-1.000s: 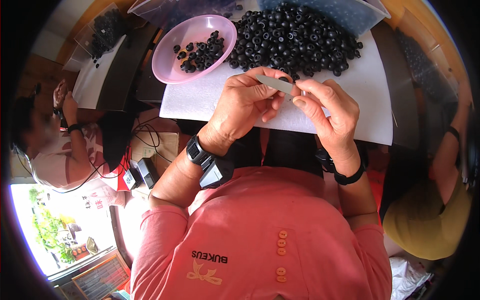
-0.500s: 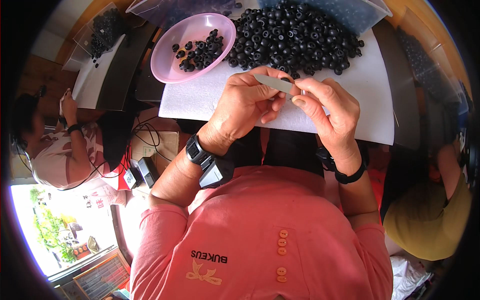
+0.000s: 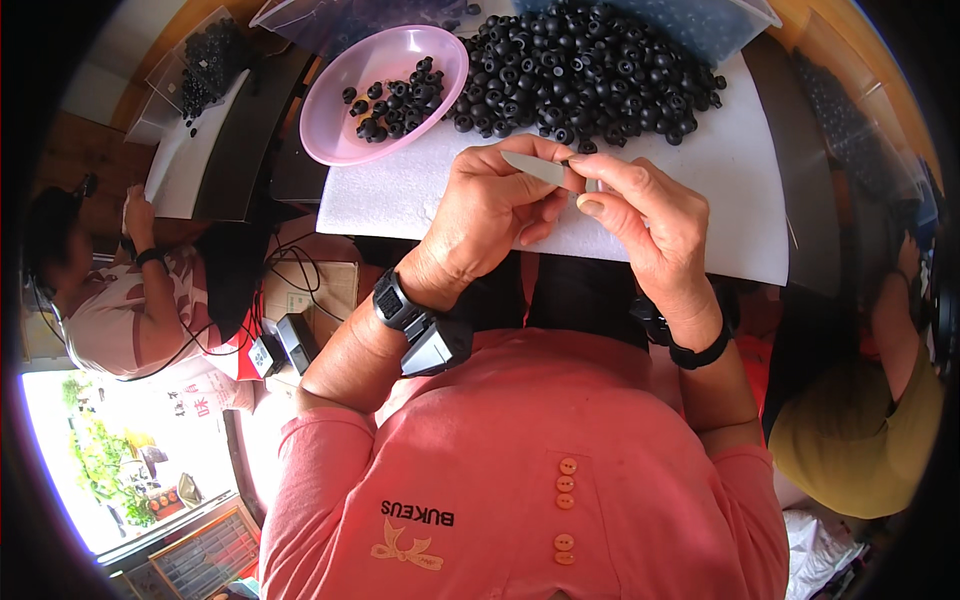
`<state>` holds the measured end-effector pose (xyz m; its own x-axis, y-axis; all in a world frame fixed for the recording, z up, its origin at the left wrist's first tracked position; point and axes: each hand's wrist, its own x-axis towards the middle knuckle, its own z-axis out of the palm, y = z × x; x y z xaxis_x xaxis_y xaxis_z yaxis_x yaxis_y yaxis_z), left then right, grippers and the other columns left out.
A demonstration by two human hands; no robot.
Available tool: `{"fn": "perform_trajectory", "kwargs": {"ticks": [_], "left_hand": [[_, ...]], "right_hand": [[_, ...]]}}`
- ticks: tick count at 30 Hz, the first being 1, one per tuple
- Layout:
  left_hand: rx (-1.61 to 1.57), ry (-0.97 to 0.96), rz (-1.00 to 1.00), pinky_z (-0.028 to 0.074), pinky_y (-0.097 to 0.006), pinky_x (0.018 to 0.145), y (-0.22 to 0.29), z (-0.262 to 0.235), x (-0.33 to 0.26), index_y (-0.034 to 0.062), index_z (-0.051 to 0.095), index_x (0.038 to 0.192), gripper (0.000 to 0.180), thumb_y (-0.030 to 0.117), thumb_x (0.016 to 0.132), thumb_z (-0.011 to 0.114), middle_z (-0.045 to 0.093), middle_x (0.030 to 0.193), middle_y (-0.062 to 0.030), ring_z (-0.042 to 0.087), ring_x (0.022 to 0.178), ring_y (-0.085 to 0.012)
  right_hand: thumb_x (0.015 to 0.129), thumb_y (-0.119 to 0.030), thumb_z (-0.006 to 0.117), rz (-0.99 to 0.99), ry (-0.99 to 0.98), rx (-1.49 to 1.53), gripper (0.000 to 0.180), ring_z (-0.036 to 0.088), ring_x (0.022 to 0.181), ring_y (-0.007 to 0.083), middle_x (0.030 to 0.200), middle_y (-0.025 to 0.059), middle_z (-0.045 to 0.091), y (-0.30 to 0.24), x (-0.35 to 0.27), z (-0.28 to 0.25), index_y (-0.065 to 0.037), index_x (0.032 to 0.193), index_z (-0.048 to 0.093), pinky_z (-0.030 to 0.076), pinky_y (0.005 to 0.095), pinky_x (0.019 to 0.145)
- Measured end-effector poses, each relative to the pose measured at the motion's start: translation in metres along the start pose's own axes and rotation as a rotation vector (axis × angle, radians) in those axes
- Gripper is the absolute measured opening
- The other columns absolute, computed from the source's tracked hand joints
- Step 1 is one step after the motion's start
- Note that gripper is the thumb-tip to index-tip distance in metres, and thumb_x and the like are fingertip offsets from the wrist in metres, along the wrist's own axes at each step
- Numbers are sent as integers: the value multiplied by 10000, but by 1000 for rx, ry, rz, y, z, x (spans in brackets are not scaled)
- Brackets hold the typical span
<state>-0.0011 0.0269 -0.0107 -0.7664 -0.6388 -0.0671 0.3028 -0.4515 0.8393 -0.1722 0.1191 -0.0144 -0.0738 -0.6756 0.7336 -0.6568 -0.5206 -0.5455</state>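
Note:
My left hand (image 3: 495,195) is closed, its thumb and fingers curled together above the near part of a white foam sheet (image 3: 390,205). Between the fingertips of both hands shows a dark bit of a small black round part, mostly hidden. A thin grey knife blade (image 3: 532,166) lies across the left thumb and fingers, its tip pointing left. My right hand (image 3: 655,215) pinches at the blade's other end, thumb and index finger close to the left fingertips. The knife's handle is covered by the fingers.
A big heap of black round parts (image 3: 580,75) lies beyond my hands, before a clear plastic bin (image 3: 735,30). Left of it, a pink bowl (image 3: 318,125) holds several such parts. One person (image 3: 130,310) sits at the left, another (image 3: 850,440) at the right.
Both hands have shifted slightly left with the blade. My right fingertips now cover more of the black part. The person at the right has moved an arm.

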Motion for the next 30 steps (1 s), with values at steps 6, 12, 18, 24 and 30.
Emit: {"fn": "perform_trajectory", "kwargs": {"ticks": [6, 12, 18, 24, 30], "left_hand": [[19, 86, -7, 371, -234, 471, -1, 3, 1, -41, 626, 1114, 180, 56, 978, 557, 639, 874, -92, 536, 644, -132], [39, 108, 6, 371, -236, 470, -2, 2, 2, -37, 632, 1111, 182, 74, 982, 567, 636, 872, -82, 533, 647, -126], [138, 132, -32, 395, -236, 463, -3, 2, 2, -36, 643, 1096, 171, 78, 991, 570, 635, 832, -68, 552, 598, -106], [-2, 33, -21, 387, -241, 464, 2, 4, 2, -33, 633, 1097, 182, 111, 1010, 563, 597, 830, -59, 537, 640, -116], [-67, 19, -26, 399, -248, 467, 1, 2, 2, -27, 630, 1107, 169, 90, 1010, 557, 610, 846, -67, 552, 662, -122]], "right_hand": [[890, -52, 712, 126, 48, 155, 211, 722, 765, 183, 890, 104, 720, -1, -3, 8, -43, 1100, 701, 555, 282, 631], [901, -54, 699, 164, 44, 152, 187, 728, 777, 183, 926, 112, 734, -2, -1, 9, -27, 1086, 700, 553, 274, 637], [909, -87, 703, 197, 73, 125, 180, 697, 730, 158, 891, 94, 733, 1, -2, 13, -25, 1079, 701, 530, 265, 627], [943, -121, 688, 398, 164, 222, 204, 652, 741, 97, 884, 54, 714, -3, -1, 2, -20, 1120, 690, 494, 227, 636], [937, -108, 701, 292, 148, 201, 228, 685, 815, 120, 924, 99, 720, -4, -8, 8, 15, 1126, 669, 536, 240, 696]]}}
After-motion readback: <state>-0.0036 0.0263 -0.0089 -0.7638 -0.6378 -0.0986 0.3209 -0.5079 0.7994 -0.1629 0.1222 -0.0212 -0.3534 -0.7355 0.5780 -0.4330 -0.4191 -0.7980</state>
